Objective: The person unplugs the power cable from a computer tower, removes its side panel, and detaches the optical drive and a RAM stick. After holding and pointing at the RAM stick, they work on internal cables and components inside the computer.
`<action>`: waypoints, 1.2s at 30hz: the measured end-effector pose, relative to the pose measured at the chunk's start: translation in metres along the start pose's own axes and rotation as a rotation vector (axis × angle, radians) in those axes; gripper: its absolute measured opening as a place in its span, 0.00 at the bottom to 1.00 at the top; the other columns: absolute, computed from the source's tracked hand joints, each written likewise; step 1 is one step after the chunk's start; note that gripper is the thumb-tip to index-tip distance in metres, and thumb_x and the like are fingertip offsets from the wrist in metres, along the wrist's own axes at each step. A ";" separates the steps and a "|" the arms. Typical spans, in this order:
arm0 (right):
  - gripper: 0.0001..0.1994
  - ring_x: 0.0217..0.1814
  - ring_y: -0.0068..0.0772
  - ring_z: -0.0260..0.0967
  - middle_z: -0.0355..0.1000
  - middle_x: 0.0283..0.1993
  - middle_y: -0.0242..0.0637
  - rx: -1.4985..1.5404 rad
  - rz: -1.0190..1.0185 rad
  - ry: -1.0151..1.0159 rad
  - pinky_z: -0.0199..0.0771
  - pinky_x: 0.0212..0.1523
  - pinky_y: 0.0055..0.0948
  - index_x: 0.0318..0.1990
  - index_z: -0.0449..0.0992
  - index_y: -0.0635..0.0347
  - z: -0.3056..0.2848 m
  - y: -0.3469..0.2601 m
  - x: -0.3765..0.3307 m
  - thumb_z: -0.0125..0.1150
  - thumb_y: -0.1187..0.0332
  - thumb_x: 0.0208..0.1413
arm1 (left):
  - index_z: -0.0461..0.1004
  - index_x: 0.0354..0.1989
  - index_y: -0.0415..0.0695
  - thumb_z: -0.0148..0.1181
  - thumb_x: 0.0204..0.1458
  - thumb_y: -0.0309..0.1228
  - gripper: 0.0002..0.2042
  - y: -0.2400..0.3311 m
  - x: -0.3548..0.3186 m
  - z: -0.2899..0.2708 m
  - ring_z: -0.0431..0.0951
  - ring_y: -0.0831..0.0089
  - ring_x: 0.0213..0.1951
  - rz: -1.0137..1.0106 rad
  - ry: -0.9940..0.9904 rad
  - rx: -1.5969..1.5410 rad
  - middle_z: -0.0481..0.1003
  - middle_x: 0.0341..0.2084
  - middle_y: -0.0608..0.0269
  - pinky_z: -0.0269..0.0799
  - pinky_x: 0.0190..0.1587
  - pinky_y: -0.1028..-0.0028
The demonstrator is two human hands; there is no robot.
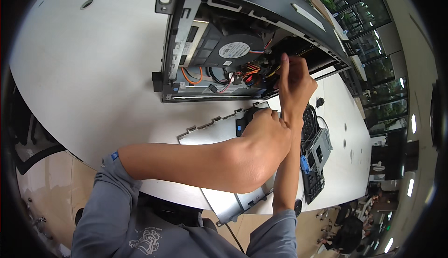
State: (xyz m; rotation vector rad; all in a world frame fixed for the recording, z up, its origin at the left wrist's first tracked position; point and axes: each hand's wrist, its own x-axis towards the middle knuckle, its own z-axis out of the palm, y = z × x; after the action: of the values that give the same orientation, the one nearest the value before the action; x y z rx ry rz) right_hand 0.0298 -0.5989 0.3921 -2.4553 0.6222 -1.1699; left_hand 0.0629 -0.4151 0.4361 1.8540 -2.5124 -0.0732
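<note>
An open black computer case [186,6] lies on the white table [93,71], showing a round black fan [235,48] and orange, red and yellow cables [247,71]. My right hand [294,83] reaches into the case's right side, fingertips pinched on a small pale part among the cables. My left hand [270,129] is bent down at the wrist over a black part with a blue tab [242,123], which sits on a loose grey metal side panel [210,134]. The wrist hides that hand's fingers, so its grip is unclear.
A black keyboard [311,185] and a grey metal bracket [321,147] with a blue clip [304,163] lie to the right of my arms. A black cable [233,237] hangs off the table's near edge. Glass walls [373,38] and chairs stand at the far right.
</note>
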 end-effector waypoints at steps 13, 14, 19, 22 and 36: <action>0.07 0.17 0.21 0.72 0.75 0.18 0.31 -0.107 -0.243 0.220 0.69 0.24 0.18 0.29 0.74 0.62 -0.028 0.027 -0.062 0.66 0.76 0.56 | 0.75 0.38 0.30 0.66 0.38 0.30 0.19 0.007 -0.005 -0.001 0.74 0.72 0.36 -0.091 0.154 -0.044 0.73 0.31 0.59 0.63 0.39 0.75; 0.07 0.17 0.20 0.71 0.75 0.18 0.31 -0.050 -0.208 0.235 0.69 0.24 0.18 0.29 0.74 0.62 -0.032 0.028 -0.070 0.66 0.76 0.57 | 0.75 0.38 0.30 0.66 0.39 0.31 0.19 0.007 -0.005 -0.001 0.74 0.72 0.36 -0.052 0.114 -0.004 0.73 0.31 0.60 0.63 0.39 0.75; 0.06 0.22 0.21 0.73 0.75 0.21 0.34 -0.006 -0.010 0.247 0.72 0.28 0.20 0.30 0.73 0.64 -0.035 0.053 -0.119 0.65 0.75 0.57 | 0.75 0.40 0.31 0.62 0.46 0.29 0.15 -0.003 -0.015 0.019 0.74 0.73 0.38 0.060 0.657 0.179 0.73 0.31 0.63 0.65 0.42 0.75; 0.15 0.26 0.35 0.73 0.74 0.25 0.41 -0.141 -0.172 0.090 0.69 0.28 0.28 0.36 0.76 0.67 -0.044 0.069 -0.136 0.70 0.63 0.50 | 0.74 0.42 0.38 0.59 0.49 0.27 0.12 -0.010 0.002 0.005 0.74 0.72 0.39 0.063 0.581 0.089 0.74 0.33 0.66 0.67 0.45 0.72; 0.06 0.28 0.16 0.72 0.77 0.26 0.32 0.747 0.434 -0.576 0.65 0.30 0.17 0.33 0.79 0.66 -0.033 -0.010 -0.159 0.65 0.71 0.59 | 0.43 0.72 0.46 0.86 0.23 0.42 0.66 -0.045 -0.058 0.162 0.66 0.59 0.59 -0.094 0.658 -0.835 0.61 0.63 0.54 0.65 0.59 0.58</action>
State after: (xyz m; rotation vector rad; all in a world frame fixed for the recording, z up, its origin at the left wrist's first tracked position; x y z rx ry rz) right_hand -0.0836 -0.5112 0.3146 -1.7522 0.4042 -0.3744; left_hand 0.1165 -0.3689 0.2730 1.3348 -1.5845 -0.3747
